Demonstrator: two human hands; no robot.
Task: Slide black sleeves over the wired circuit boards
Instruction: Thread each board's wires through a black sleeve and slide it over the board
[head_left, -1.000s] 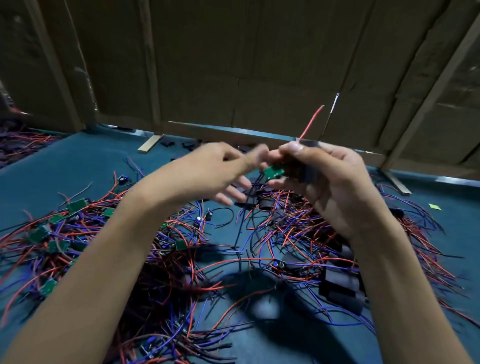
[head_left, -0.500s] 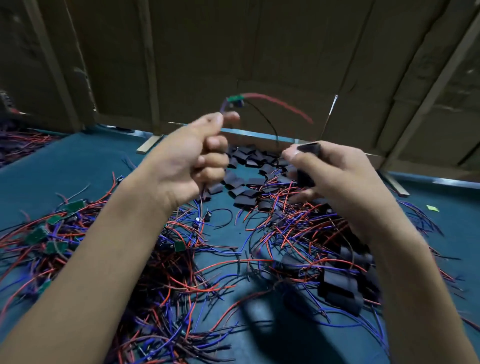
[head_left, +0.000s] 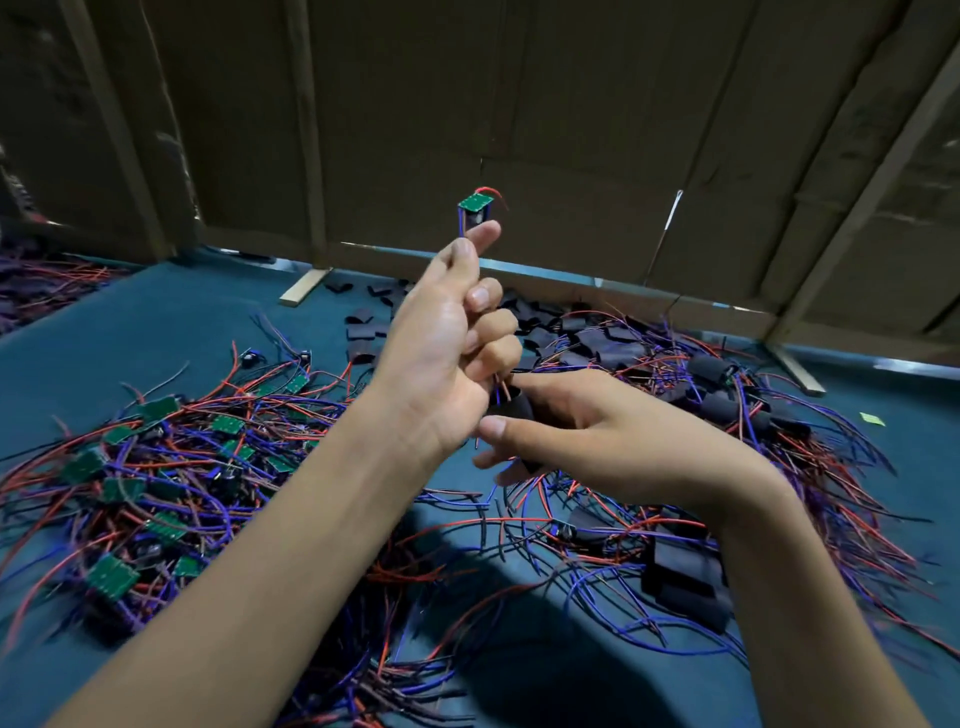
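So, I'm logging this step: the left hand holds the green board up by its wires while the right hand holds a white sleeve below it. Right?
Not quite. In the head view the sleeve in the right hand is black, not white. The rest holds: the left hand holds the green board up by its wires.

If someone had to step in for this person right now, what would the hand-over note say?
Left hand: raised, pinching the wires of one green board, which sticks up above the thumb.
Right hand: lower, holding a black sleeve with the wire ends going into its mouth.
Stock: bare boards in the wire tangle on the left, empty sleeves at the back, sleeved ones on the right.
Done: wires entering the sleeve.
Left: draw the sleeve up over the board, then work through the left pile.
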